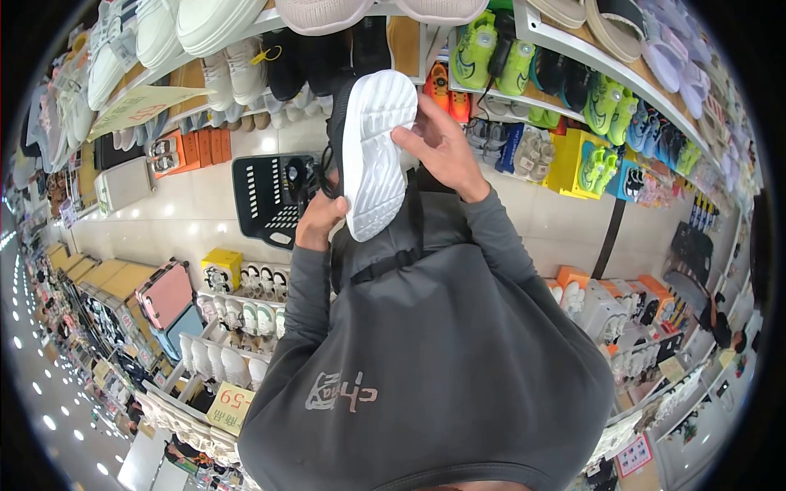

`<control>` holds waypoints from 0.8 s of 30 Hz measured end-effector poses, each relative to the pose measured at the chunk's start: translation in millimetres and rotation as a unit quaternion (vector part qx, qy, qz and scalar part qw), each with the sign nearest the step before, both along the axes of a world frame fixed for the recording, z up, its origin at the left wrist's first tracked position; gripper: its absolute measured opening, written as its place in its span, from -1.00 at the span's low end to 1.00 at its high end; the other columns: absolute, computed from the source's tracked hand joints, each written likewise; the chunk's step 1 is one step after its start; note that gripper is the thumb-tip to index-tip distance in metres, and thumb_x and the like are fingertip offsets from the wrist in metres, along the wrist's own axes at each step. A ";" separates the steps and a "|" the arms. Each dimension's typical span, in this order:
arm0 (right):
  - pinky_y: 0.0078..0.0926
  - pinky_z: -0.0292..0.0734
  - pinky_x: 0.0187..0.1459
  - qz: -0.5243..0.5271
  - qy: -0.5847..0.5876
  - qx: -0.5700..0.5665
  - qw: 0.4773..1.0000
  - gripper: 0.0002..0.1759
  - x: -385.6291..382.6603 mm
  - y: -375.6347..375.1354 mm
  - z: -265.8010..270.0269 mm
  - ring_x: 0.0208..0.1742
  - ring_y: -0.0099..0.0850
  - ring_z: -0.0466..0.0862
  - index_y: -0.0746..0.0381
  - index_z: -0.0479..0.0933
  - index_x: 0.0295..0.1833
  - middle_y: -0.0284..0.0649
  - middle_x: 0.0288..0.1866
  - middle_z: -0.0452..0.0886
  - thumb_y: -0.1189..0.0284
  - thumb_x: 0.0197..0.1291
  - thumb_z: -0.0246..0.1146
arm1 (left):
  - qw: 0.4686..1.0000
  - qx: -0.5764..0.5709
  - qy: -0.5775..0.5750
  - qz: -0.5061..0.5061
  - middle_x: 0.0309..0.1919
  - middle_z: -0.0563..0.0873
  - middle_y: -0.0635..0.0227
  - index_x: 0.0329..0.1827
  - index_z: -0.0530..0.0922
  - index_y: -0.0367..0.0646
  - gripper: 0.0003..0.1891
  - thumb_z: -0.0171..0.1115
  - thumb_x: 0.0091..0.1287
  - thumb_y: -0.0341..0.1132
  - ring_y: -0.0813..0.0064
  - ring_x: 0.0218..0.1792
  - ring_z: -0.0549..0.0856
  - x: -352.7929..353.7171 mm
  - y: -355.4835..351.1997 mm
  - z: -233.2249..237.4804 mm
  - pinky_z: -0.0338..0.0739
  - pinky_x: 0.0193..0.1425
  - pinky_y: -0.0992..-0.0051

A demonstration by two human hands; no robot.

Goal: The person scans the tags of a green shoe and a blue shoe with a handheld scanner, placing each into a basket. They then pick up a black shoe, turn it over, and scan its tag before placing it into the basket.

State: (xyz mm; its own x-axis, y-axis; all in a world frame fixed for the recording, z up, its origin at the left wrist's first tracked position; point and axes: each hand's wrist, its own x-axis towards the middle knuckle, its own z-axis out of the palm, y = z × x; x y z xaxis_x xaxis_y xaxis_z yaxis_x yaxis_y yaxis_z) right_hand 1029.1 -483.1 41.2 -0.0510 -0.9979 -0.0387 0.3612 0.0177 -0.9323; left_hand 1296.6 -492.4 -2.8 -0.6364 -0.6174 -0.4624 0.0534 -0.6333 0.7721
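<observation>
A black sneaker (381,151) with a thick white sole is held up in front of my chest, its grooved underside turned toward me. My left hand (321,219) grips its lower left edge, thumb against the side of the sole and fingers hidden behind. On the right side, my right hand (446,151) is closed around the shoe with the thumb pressed on the sole; the other fingers are partly hidden. Dark laces hang at the shoe's left side, near my left hand.
A dark shopping basket (250,192) stands on the tiled floor to the left. Ahead, shelves hold white shoes (217,24) and bright green sneakers (475,51). Low racks with white shoes (217,360) stand behind on the left, near a pink suitcase (166,293).
</observation>
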 end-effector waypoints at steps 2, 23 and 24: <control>-0.46 0.54 0.25 0.000 0.010 0.004 1.000 -0.28 0.7 -0.9 0.9 0.29 -0.49 0.59 0.34 0.36 0.56 -0.25 0.30 0.59 0.41 0.38 0.46 | 0.999 0.013 0.008 0.035 0.55 0.42 0.03 0.69 0.11 -0.42 0.39 0.60 0.01 0.40 0.19 0.53 0.46 -5.1 7.4 9.7 0.32 0.59 0.28; -0.19 0.29 0.58 0.036 0.110 0.000 0.993 0.00 -1.7 5.8 1.1 0.55 -0.24 0.42 0.37 0.15 0.66 -0.12 0.56 0.38 0.36 0.25 0.56 | 0.967 0.163 0.177 0.082 0.52 0.48 -0.02 0.69 0.16 -0.30 0.11 0.19 0.37 0.47 0.04 0.47 0.56 -26.6 22.9 -3.9 0.46 0.56 0.08; -0.19 0.29 0.58 0.033 0.109 0.000 0.993 0.00 -1.4 6.4 2.4 0.55 -0.24 0.42 0.37 0.15 0.65 -0.12 0.55 0.39 0.36 0.25 0.56 | 0.968 0.163 0.173 0.082 0.53 0.48 -0.02 0.69 0.16 -0.30 0.11 0.18 0.38 0.47 0.04 0.47 0.56 -26.6 23.4 -3.4 0.45 0.57 0.08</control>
State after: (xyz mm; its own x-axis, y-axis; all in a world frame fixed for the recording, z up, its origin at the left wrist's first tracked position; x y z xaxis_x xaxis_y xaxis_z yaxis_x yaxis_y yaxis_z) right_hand 1027.7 -476.8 43.6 0.0081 -0.9994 -0.0339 0.1486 0.0347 -0.9883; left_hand 1270.0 -469.0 -6.2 -0.6939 -0.5797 -0.4272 0.3928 -0.8019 0.4501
